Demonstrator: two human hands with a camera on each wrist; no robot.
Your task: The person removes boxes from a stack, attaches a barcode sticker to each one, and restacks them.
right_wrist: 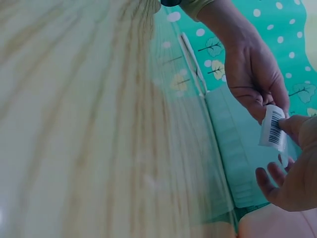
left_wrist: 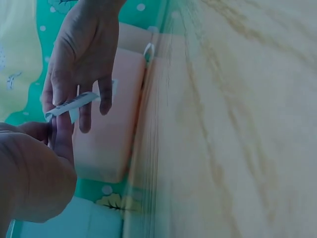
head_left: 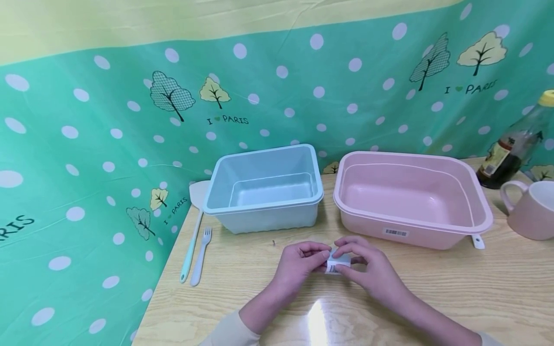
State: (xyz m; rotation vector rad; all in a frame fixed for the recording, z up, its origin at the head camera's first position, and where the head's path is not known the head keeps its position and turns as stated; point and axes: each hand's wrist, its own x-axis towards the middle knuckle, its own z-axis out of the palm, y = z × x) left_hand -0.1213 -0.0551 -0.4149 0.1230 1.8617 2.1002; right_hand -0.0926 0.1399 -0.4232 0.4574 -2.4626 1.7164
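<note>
Between both hands, above the table front of the tubs, is a small white item with a barcode (head_left: 339, 263). It looks box-like in the head view, while in the right wrist view it shows as a curved white barcoded piece (right_wrist: 272, 128). My left hand (head_left: 293, 270) pinches its left end between thumb and fingers. From the right, my right hand (head_left: 373, 267) pinches it with thumb and forefinger. The other right fingers (left_wrist: 85, 118) extend loosely in the left wrist view. Seen from there, the item (left_wrist: 79, 102) appears as a thin strip.
Behind the hands stand a light blue tub (head_left: 264, 218) and a pink tub (head_left: 368, 223). A long-handled turner (head_left: 193, 240) and a fork (head_left: 201, 257) lie at left. At right are a dark sauce bottle (head_left: 504, 158), a pink mug (head_left: 532, 211) and a handle end (head_left: 478, 241) beneath the pink tub.
</note>
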